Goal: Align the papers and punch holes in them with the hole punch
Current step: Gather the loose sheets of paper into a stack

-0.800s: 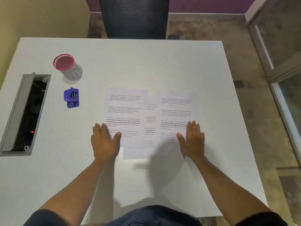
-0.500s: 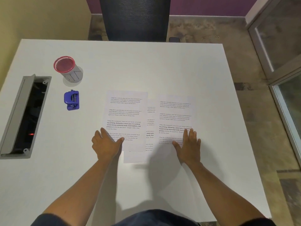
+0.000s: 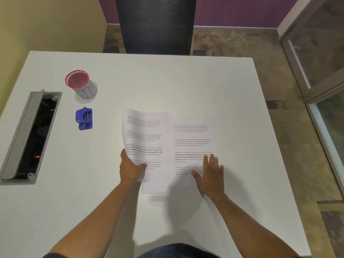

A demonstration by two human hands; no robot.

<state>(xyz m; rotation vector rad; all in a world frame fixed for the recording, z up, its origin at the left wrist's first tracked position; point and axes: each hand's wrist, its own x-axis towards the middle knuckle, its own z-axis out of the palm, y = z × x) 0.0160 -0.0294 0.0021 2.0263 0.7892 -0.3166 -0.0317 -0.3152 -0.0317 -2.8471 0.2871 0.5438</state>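
Three printed sheets lie overlapped in the middle of the white table [image 3: 167, 81]. My left hand [image 3: 131, 168] pinches the lower left edge of the left sheet [image 3: 144, 138], whose left side curls up off the table. The right sheet [image 3: 191, 138] lies flat, and my right hand [image 3: 211, 172] rests on its lower right part with fingers spread. A middle sheet [image 3: 154, 188] shows only as a blank strip below the left sheet. The blue hole punch [image 3: 84, 119] stands far to the left, apart from both hands.
A grey cup with a red rim [image 3: 80, 83] stands behind the punch. An open grey cable tray [image 3: 29, 135] is set into the table's left side. A dark mesh chair [image 3: 155, 25] is at the far edge. Glass panels [image 3: 320, 67] stand on the right.
My left hand went from lying flat on the left sheet to gripping its edge and lifting it. That sheet has shifted right over the middle one. My right hand slid slightly inward.
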